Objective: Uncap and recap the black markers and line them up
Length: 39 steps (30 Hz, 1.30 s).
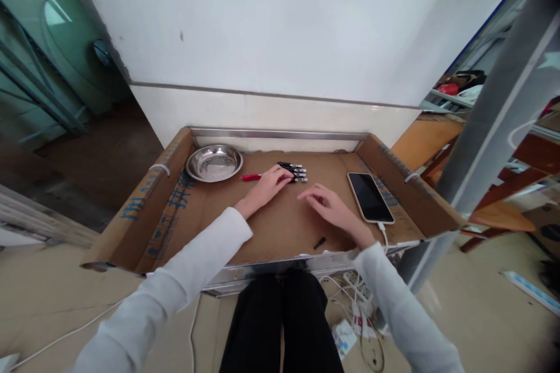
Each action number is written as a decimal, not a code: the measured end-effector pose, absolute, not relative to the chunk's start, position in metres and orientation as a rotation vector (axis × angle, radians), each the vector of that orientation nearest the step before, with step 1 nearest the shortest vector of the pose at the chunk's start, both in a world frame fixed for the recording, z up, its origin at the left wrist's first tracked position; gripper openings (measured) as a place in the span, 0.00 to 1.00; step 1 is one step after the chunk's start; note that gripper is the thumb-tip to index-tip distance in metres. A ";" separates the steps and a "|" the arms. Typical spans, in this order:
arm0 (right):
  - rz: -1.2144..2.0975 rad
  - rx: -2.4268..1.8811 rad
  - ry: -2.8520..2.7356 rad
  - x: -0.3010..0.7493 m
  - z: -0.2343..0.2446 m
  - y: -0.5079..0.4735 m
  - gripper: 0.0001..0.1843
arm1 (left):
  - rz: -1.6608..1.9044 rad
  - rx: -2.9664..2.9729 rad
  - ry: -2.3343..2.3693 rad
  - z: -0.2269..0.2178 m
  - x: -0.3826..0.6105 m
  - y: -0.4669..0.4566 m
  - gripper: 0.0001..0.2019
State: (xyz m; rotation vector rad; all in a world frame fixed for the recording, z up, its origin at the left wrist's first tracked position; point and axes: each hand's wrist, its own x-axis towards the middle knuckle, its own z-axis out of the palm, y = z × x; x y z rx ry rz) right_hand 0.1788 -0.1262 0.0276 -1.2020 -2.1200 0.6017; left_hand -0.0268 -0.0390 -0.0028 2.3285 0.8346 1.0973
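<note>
My left hand point(270, 184) reaches over the cardboard, its fingers stretched forward at a row of several black, pen-like pieces with silvery ends point(299, 169). The fingertips seem to touch the nearest pieces and hide part of them. Just left of this hand lies a red pen point(250, 177), its right end covered by the hand. My right hand point(326, 203) hovers a little to the right of the row, index finger pointing left and the others loosely bent, with nothing visible in it. Nearer my body, a small black piece point(320, 242) lies on the cardboard.
A round steel dish point(214, 164) stands at the back left. At the right lies a phone point(371, 198) with a white cable plugged in. Folded cardboard walls point(153, 198) border the work surface point(219, 221). A grey metal post point(490, 105) stands at the right.
</note>
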 end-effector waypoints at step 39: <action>0.328 -1.137 -1.821 0.160 0.002 -0.065 0.11 | 1.207 1.860 0.806 0.004 -0.025 -0.035 0.12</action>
